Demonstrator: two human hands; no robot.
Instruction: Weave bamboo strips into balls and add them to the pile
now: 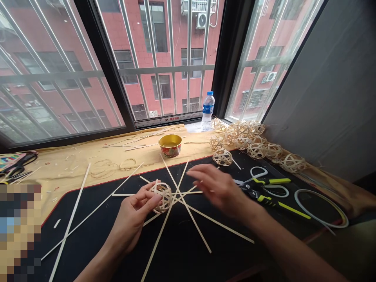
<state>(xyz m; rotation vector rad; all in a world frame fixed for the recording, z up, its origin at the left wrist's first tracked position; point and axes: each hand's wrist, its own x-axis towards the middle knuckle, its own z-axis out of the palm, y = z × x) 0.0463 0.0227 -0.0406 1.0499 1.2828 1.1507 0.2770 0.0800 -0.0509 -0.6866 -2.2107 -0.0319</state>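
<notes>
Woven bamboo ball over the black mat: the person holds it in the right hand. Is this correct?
No, it is the left hand that holds the woven bamboo ball, as the head view shows; the right hand is apart from it.

"What's worn on those arms?"

"Just skin: a slender bare left forearm [110, 250] and a long bare right forearm [290, 246]."

"The hands?"

"A slim bare left hand [132, 213] and a bare right hand [220, 190], blurred."

A black desk mat [188, 250] with a red edge lies on a tan-covered window ledge [67, 156] (strewn with shavings), bearing long pale bamboo strips [69, 223], yellow-handled steel cutters [279, 204] and round woven bamboo balls [257, 150].
</notes>
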